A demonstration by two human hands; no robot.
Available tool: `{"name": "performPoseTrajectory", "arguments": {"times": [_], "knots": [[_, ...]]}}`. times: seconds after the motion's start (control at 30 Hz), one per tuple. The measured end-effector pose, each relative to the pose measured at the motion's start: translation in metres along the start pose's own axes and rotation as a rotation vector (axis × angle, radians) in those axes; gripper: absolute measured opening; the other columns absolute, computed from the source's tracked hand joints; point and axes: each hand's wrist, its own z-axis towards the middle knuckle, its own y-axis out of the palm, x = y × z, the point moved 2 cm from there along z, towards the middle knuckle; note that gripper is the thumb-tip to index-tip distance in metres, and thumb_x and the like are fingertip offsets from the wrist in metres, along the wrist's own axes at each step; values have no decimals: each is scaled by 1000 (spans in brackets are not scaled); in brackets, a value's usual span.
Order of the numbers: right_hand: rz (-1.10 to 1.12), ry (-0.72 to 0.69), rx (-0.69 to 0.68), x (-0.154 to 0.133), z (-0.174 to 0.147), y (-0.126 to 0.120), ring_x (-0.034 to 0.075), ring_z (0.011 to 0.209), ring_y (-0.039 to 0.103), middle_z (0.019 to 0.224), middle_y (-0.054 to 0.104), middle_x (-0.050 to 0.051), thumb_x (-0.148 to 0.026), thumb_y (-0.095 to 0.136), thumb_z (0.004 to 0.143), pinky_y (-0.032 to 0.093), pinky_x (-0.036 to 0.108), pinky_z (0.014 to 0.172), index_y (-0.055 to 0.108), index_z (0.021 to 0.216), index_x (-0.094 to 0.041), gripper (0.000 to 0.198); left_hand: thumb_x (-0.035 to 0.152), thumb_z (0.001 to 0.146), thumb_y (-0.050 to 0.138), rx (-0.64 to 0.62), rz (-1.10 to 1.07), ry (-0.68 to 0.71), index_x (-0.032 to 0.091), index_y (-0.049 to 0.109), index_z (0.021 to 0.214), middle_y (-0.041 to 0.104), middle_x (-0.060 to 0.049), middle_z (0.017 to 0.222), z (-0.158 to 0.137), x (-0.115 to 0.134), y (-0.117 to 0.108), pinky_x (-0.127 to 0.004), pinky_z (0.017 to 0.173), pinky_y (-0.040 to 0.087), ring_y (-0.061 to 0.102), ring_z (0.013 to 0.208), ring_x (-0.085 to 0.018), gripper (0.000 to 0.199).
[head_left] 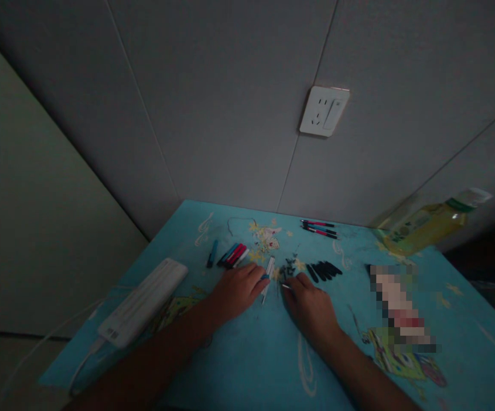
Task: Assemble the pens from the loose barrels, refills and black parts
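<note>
My left hand point(239, 289) is closed, with a small blue pen part point(265, 277) showing at its fingertips. Just across from it, my right hand point(313, 308) pinches a thin, pale, pointed piece point(287, 286), too small to name for sure. Between the hands lie slim white pen refills point(270, 267). A scatter of small dark pen parts point(289, 266) sits beyond my right fingers, beside a row of black tube-like pieces point(324, 270). Past my left hand are blue, red and white pen barrels point(235, 254), and one blue barrel point(213, 253) lies apart.
Several whole-looking pens point(319, 229) lie near the wall edge of the blue table point(247, 365). A long white device point(145, 302) with a cable rests at left. On the right are a bottle of yellow liquid point(431, 228) and a pixelated item point(401, 308). The wall holds a socket point(324, 111).
</note>
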Motion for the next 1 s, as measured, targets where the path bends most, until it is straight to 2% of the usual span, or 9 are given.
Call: {"name": "performPoseTrajectory", "arguments": {"times": [0.13,0.33,0.47,0.6,0.83,1.0], "knots": [[113,-37,14,1,0,0,16,72,66,99,64,6,-27,47,98,47,25,61,63,100,-21,17,38,103,35,-15,-23,16,21,57,108,65,-4,95,0,0,3,-29,78,47,63,87,-17,29],[453,-163,110,5,-3,-5,16,84,67,97,67,5,-24,47,99,51,26,76,60,105,-20,15,36,103,35,-29,21,40,29,53,129,66,-3,97,-3,2,8,-29,73,48,64,81,-17,32],[535,-230,131,4,-6,-10,16,84,67,96,69,5,-27,44,101,52,26,77,62,104,-20,20,32,102,39,-71,65,78,30,56,128,64,-3,94,-5,5,8,-28,69,46,63,75,-17,31],[496,-251,83,3,-5,-8,17,85,67,97,70,7,-30,43,101,52,28,79,63,107,-20,23,31,101,40,-100,89,103,28,59,122,64,-3,93,-6,6,8,-28,66,45,62,74,-18,28],[252,-96,19,9,1,-9,17,79,67,94,68,5,-25,49,96,49,25,71,64,99,-20,15,31,102,39,-71,29,56,27,60,119,66,-4,94,-5,5,8,-30,73,46,64,83,-19,27],[251,-76,47,12,1,-9,17,79,68,95,69,6,-28,48,97,48,25,71,63,100,-19,18,33,102,37,-68,6,35,25,59,115,67,-4,93,-5,3,9,-30,76,46,65,84,-18,27]]}}
